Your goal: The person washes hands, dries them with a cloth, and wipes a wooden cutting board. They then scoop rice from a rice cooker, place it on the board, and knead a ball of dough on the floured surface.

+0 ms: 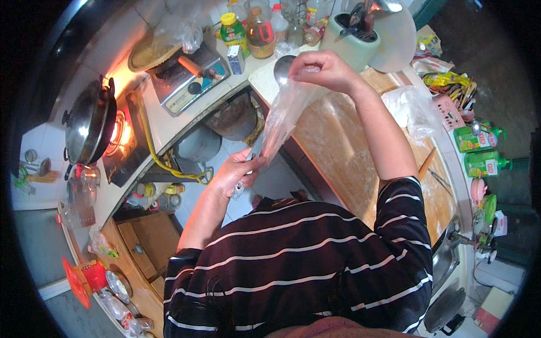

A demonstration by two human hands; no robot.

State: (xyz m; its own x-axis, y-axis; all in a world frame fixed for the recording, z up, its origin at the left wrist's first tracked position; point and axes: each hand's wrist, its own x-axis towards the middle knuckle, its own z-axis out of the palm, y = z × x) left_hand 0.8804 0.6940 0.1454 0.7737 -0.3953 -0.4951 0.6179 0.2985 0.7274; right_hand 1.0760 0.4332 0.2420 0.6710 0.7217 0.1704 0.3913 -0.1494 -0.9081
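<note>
My left hand (239, 171) is closed around the grey handle (255, 148) of what looks like a ladle. Its round metal bowl (284, 69) shows beside my other hand, in line with that handle. A clear plastic bag (281, 114) stretches along the ladle between both hands, hiding most of the shaft; whether the ladle lies inside it or behind it I cannot tell. Pinched in the fingers of my right hand (321, 69) is the bag's upper end. Below the right forearm lies a floury wooden board (338, 143).
A black wok (88, 122) sits over a lit gas burner (120, 131) at left. Bottles, including a yellow-capped one (233, 31), line the back counter near a knife block (351, 40). On the board lie a white-filled plastic bag (410, 110) and a wooden-handled tool (427, 164).
</note>
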